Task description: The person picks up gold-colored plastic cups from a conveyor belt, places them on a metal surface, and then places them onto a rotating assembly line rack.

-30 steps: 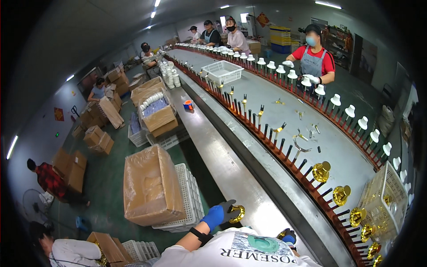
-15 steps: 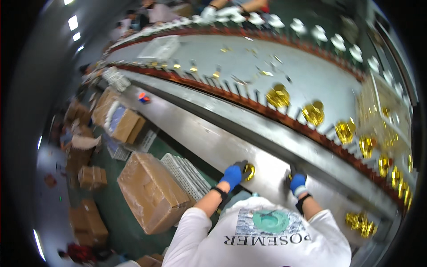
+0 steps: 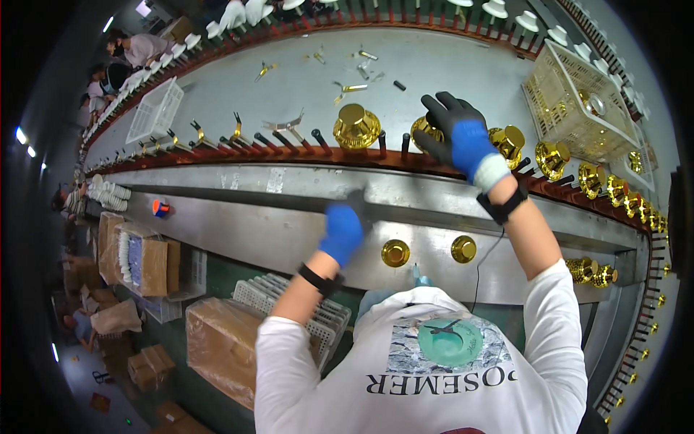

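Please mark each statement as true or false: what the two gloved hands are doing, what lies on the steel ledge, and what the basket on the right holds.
1. The right hand rests on a gold cap at the pegged rail. True.
2. The left hand holds a gold cap. False: it is blurred over the steel ledge, and no cap shows in it.
3. Two round gold pieces lie on the steel ledge. True.
4. The mesh basket on the right is empty. False: gold parts lie inside it.
5. Both hands are bare. False: both wear blue and black gloves.
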`<state>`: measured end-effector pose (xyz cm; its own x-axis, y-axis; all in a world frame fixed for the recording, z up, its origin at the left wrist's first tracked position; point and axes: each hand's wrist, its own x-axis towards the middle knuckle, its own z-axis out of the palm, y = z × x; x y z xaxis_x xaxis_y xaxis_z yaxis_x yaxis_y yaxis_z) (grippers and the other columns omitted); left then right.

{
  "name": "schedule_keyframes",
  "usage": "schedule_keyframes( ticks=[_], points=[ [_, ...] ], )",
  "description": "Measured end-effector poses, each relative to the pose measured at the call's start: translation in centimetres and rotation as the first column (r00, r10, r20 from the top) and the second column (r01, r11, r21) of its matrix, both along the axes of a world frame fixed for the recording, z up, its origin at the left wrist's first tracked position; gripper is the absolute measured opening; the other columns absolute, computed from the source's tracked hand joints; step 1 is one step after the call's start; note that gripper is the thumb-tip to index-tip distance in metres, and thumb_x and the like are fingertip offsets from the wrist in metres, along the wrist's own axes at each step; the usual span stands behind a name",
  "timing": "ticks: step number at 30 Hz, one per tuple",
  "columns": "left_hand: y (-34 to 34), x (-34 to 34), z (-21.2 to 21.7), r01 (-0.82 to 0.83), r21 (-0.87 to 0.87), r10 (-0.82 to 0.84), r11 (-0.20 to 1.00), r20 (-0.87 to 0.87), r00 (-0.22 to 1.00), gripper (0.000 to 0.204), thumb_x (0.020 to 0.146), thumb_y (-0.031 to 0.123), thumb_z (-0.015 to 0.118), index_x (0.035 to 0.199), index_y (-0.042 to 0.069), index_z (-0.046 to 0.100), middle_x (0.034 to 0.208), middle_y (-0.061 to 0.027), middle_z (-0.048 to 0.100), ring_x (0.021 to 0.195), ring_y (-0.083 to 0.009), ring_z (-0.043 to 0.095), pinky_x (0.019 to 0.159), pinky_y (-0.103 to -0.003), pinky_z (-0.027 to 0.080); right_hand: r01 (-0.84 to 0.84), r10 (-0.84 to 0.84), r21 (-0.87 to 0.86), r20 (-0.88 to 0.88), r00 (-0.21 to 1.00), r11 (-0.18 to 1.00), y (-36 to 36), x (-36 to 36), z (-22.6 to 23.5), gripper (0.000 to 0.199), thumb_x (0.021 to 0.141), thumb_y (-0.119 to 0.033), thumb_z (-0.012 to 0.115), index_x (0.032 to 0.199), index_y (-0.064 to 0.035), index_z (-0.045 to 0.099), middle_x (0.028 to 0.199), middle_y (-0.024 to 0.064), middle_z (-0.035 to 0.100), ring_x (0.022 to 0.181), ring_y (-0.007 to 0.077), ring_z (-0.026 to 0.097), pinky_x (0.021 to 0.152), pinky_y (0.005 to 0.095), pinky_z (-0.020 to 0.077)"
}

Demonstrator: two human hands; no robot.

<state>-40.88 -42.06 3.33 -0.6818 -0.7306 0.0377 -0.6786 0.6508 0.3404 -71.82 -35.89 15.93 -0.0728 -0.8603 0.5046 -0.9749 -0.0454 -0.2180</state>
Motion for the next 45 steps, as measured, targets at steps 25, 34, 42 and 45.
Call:
schedule_keyframes(
  ticks=[25, 34, 42, 45],
  points=[
    [13.6, -21.8, -29.7, 0.043, 0.27, -0.12, 0.962, 0.276, 0.954, 0.063, 0.089, 0.042, 0.076, 0.143, 0.015, 0.058, 0.123, -0.0208, 0.067, 0.099, -0.044, 0.072, 0.086, -0.054, 0.058, 0.191, -0.324, 0.572, 0.139, 0.936, 0.797, 25.3, -17.8, -44.4, 0.043, 0.084, -0.032, 0.079, 0.123, -0.016, 0.072, 0.107, 0.0177, 0.075, 0.095, 0.0415, 0.072, 0.084, 0.0517, 0.0591],
    [20.7, -30.3, 2.0, 0.046, 0.135, -0.079, 0.99, 0.251, 0.965, 0.094, 0.087, 0.052, 0.081, 0.159, 0.006, 0.043, 0.148, -0.0304, 0.057, 0.124, -0.0422, 0.067, 0.1, -0.051, 0.057, -0.03, -0.02, 0.17, 0.286, 0.958, 0.985, 35.2, -25.8, -17.0, 0.062, 0.085, -0.033, 0.082, 0.138, -0.0061, 0.065, 0.132, 0.0222, 0.069, 0.116, 0.0437, 0.068, 0.097, 0.0513, 0.0557],
    [25.5, -59.2, 11.5, 0.095, -0.205, -0.084, 0.974, 0.06, 0.995, 0.064, 0.091, 0.057, 0.073, 0.139, 0.016, 0.065, 0.123, -0.0249, 0.071, 0.115, -0.0447, 0.07, 0.092, -0.052, 0.058, -0.154, 0.129, 0.03, 0.412, 0.902, 0.988, 34.1, -50.8, -5.7, 0.066, 0.093, -0.056, 0.066, 0.141, -0.011, 0.065, 0.124, 0.0241, 0.074, 0.112, 0.0431, 0.071, 0.097, 0.05, 0.0562],
    [31.0, -57.6, 12.2, 0.151, -0.342, -0.082, 0.927, 0.208, 0.975, 0.047, 0.093, 0.042, 0.077, 0.13, 0.013, 0.072, 0.113, -0.0183, 0.075, 0.106, -0.0392, 0.073, 0.089, -0.047, 0.059, -0.141, 0.141, -0.016, 0.149, 0.979, 0.99, 36.4, -49.8, -5.9, 0.056, 0.09, -0.048, 0.074, 0.131, -0.0102, 0.07, 0.114, 0.02, 0.075, 0.102, 0.0411, 0.072, 0.089, 0.0502, 0.0568]
  ],
)
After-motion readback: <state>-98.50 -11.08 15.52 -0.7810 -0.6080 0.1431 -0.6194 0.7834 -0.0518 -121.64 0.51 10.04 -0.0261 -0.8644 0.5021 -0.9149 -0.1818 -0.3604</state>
